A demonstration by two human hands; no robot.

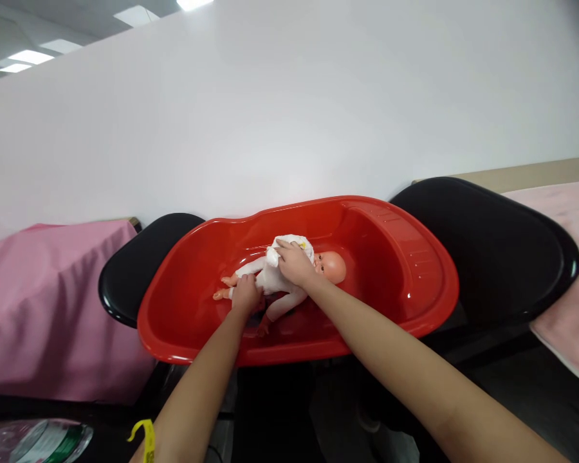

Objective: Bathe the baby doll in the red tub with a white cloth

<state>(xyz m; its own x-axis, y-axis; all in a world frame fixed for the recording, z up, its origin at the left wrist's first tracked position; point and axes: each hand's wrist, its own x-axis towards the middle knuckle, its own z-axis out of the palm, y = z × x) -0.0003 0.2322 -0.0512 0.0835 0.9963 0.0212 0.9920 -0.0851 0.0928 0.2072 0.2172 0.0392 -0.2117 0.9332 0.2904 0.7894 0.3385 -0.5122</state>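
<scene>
a: where is the doll now?

b: it lies on its back inside the red tub. the right hand presses a white cloth on its chest, fingers pinching it. the left hand closes around its legs.

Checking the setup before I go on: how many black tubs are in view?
2. One black tub sits left of and behind the red tub; the other black tub sits to its right. Both are partly covered by it, so more could be hidden.
</scene>
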